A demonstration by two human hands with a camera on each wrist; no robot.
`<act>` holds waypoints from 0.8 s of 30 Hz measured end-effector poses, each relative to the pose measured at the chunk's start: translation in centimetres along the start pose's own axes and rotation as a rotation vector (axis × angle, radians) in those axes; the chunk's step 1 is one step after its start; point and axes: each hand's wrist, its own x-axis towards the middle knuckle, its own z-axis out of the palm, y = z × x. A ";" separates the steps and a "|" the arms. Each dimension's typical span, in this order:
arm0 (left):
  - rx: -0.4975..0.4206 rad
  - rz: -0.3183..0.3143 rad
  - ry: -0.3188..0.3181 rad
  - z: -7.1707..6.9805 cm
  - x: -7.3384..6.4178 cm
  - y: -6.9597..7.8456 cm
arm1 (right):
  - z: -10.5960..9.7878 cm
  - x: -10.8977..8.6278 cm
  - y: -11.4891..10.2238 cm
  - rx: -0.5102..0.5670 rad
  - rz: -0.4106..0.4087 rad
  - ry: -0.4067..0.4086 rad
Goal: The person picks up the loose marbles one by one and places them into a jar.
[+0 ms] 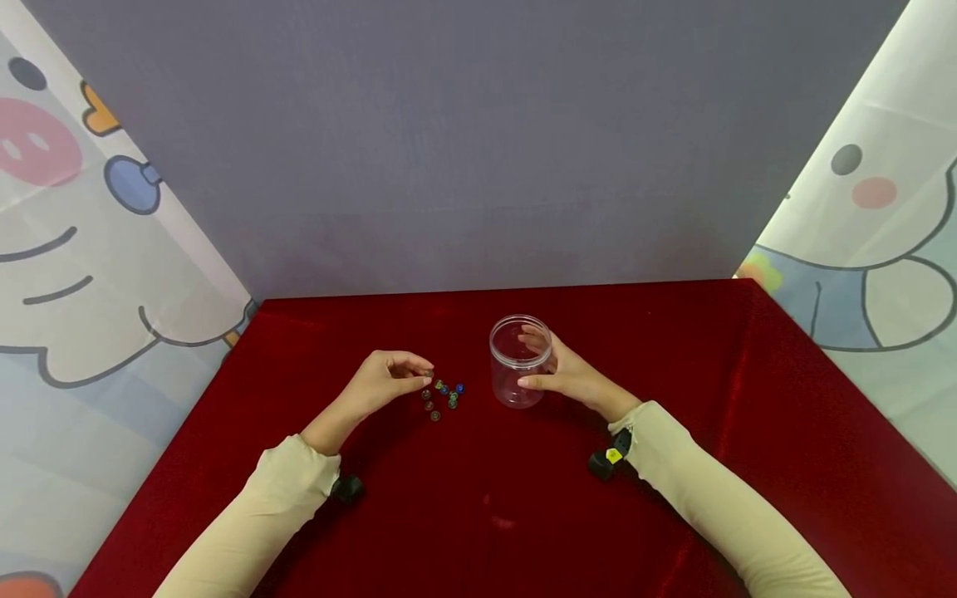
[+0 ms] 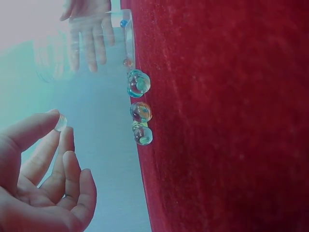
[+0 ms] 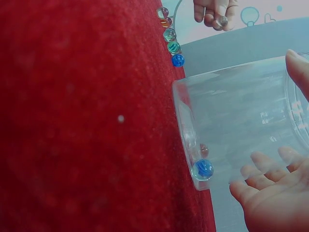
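My left hand (image 1: 381, 382) pinches a clear glass marble (image 2: 61, 123) between thumb and fingertips, raised above the table. Below and beside it lie several small glass marbles (image 1: 452, 399), some blue, some clear with coloured swirls. My right hand (image 1: 566, 375) is round the right side of a clear plastic jar (image 1: 516, 386), thumb at the near side and fingers behind. The jar stands upright, open at the top, to the right of the loose marbles. In the right wrist view a blue marble (image 3: 203, 168) and a small reddish one (image 3: 204, 150) show at the jar's bottom.
A deep red velvety cloth (image 1: 478, 515) covers the table. A plain grey panel (image 1: 478, 166) rises behind it, with cartoon-printed sheets (image 1: 882, 241) at both sides. Black wrist devices (image 1: 347, 488) sit at the cream sleeves.
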 end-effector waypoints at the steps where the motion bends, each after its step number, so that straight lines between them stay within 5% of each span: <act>1: -0.005 0.000 0.001 0.0 0.0 0.0 | 0.0 0.0 0.0 0.000 -0.001 -0.001; 24: -0.058 -0.002 0.061 1.0 0.6 1.3 | 0.0 -0.2 -0.1 0.009 -0.003 -0.001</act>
